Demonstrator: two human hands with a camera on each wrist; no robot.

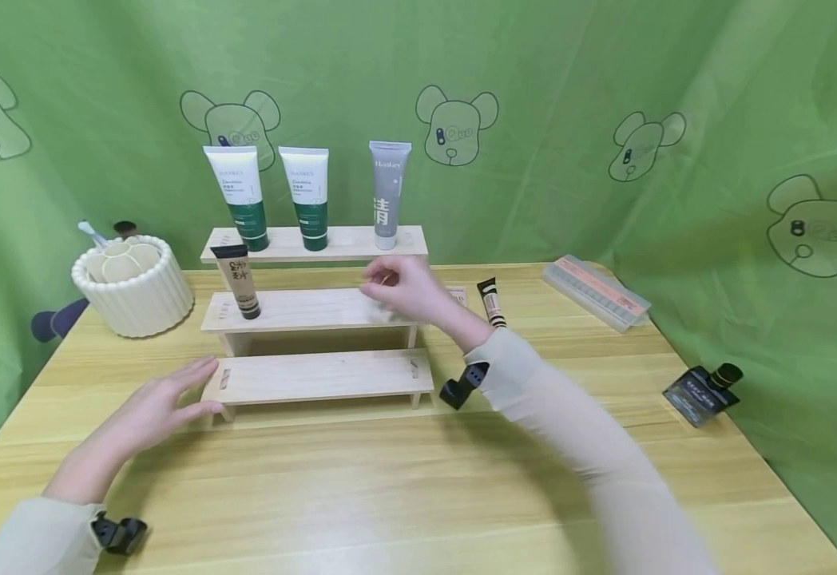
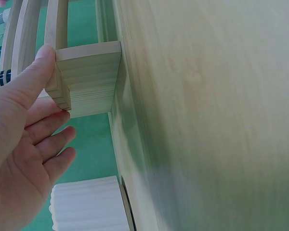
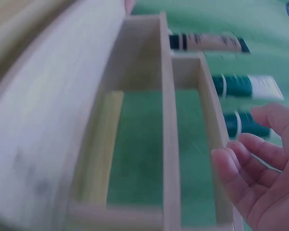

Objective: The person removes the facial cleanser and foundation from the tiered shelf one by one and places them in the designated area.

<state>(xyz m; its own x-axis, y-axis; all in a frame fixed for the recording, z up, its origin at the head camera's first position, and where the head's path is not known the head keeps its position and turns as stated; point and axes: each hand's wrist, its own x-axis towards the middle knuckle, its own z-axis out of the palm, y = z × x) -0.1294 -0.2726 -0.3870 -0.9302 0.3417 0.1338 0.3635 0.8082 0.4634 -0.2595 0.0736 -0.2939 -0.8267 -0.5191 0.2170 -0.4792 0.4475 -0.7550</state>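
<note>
A three-tier wooden display stand (image 1: pixel 318 375) is on the table. My left hand (image 1: pixel 163 403) holds the left end of its lowest shelf; the left wrist view shows the thumb (image 2: pixel 41 60) on one edge and the index finger at the other. Over the right end of the middle shelf (image 1: pixel 303 307) hovers my right hand (image 1: pixel 414 291), fingers loosely bent, nothing visible between them. A tan tube with black ends (image 1: pixel 239 279) stands at that shelf's left. Behind, the top shelf carries two white-and-green tubes (image 1: pixel 237 192) (image 1: pixel 307 192) and a grey tube (image 1: pixel 388 192).
Left of the stand is a white ribbed pot (image 1: pixel 145 299) holding brushes. Right of it, a small black-and-tan tube (image 1: pixel 492 302) is partly behind my right arm. Farther right are a clear plastic case (image 1: pixel 597 291) and a dark bottle (image 1: pixel 695 395). Green curtain (image 1: pixel 533 192) surrounds the table.
</note>
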